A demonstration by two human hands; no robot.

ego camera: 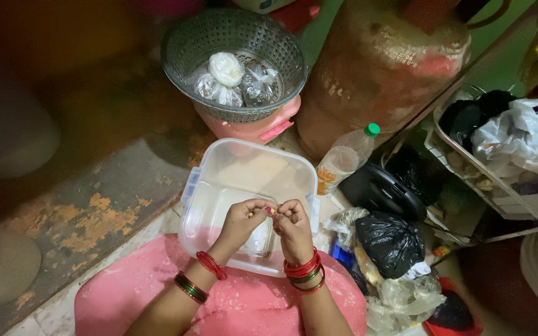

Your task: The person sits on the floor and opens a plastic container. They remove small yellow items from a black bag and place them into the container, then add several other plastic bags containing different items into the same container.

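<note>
My left hand and my right hand meet over a clear plastic container that rests on my lap. Between the fingertips of both hands is a tiny pinkish-yellow piece; its kind is too small to tell. Both wrists carry red and green bangles. Pink cloth covers my lap under the container.
A grey mesh basket with small tied plastic bags stands on a pink stool ahead. A rusty gas cylinder, a plastic bottle with a green cap, black and clear bags and a wire rack crowd the right.
</note>
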